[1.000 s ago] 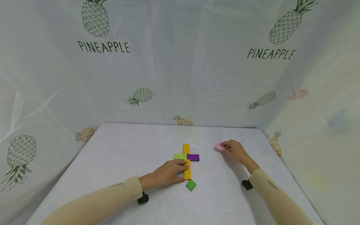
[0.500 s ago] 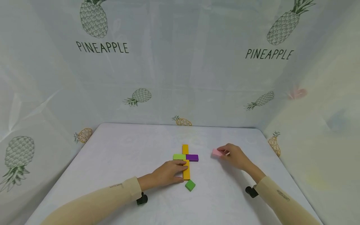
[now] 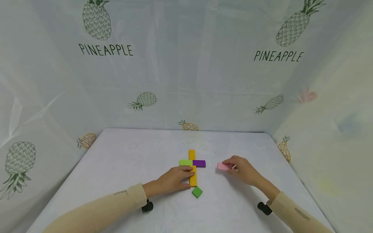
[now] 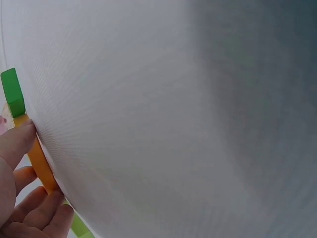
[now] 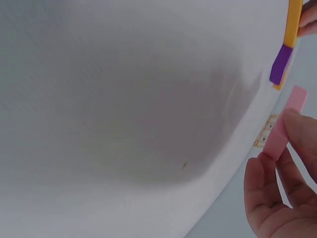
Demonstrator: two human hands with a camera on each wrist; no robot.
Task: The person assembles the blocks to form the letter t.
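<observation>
A pink block (image 3: pixel 223 166) is pinched between the thumb and fingers of my right hand (image 3: pixel 244 171), to the right of the other blocks. It looks raised off the table in the right wrist view. My left hand (image 3: pixel 172 180) holds the near yellow block (image 3: pixel 193 180), thumb by its near end and fingertips toward its far end. Just beyond lie a light green block (image 3: pixel 185 162) and a purple block (image 3: pixel 199 163), end to end crosswise. Another yellow block (image 3: pixel 192 154) points away behind them. A green block (image 3: pixel 197 192) lies turned at the near yellow block's lower end.
The blocks lie on a white-covered table (image 3: pixel 140 145). Behind and beside it hangs a pale curtain (image 3: pixel 186 64) with pineapple prints. A black wrist camera (image 3: pixel 147 206) sits under the left cuff, and another black camera (image 3: pixel 264 208) under the right.
My right hand has moved toward me and slightly left with the pink block, now about level with the purple block. The left hand stays on the yellow block.
</observation>
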